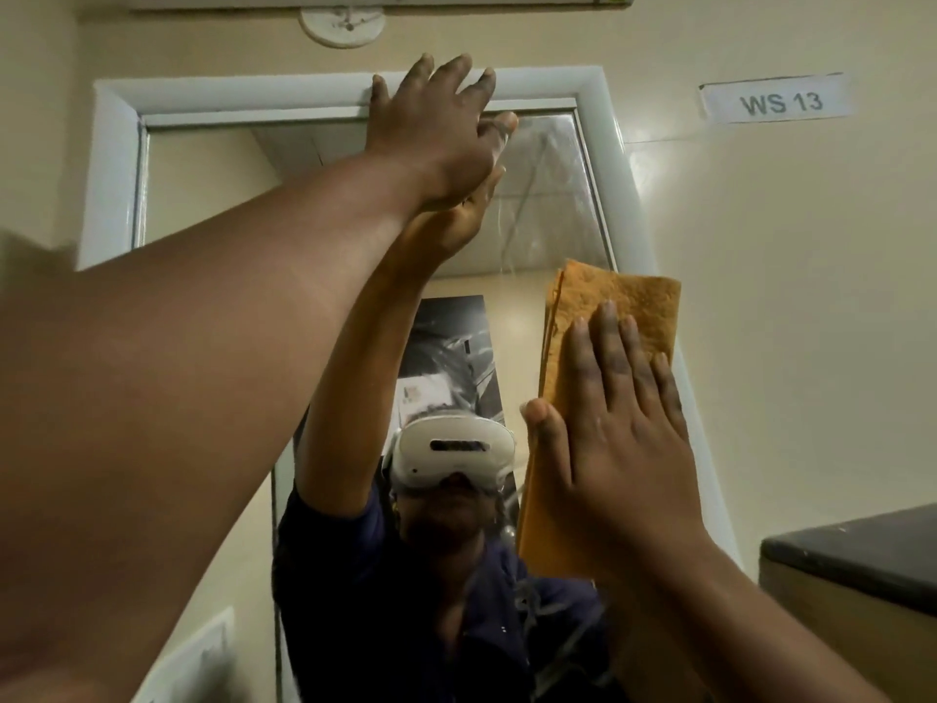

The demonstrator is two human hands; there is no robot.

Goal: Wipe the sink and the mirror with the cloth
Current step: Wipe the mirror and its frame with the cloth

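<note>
A wall mirror (pixel 552 195) in a white frame (pixel 593 93) is seen from below, looking steeply upward. The right hand (pixel 613 443) is laid flat on a folded orange cloth (pixel 618 301), which is pressed against the glass near the mirror's right edge; the fingers (pixel 608 342) are straight and slightly apart, the thumb spread to the left, nothing being gripped. The cloth is folded lengthwise, its layered edge showing on the left side, and it runs from above the fingertips down past the palm. The left hand (pixel 436 129) is raised high at the mirror's top, fingers extended and splayed across the upper frame, palm against the glass just below; its reflection is met directly beneath it. Wet streaks and a hazy film are visible on the upper right part of the glass. In the reflection, a person in a dark blue top is seen wearing a white headset (pixel 454 456). A label reading "WS 13" (pixel 776 101) is fixed to the cream wall to the right of the mirror. A round white fitting (pixel 342 25) is mounted above the frame. A dark-topped surface (pixel 857 550) is partly seen at lower right. The sink is not in view.
</note>
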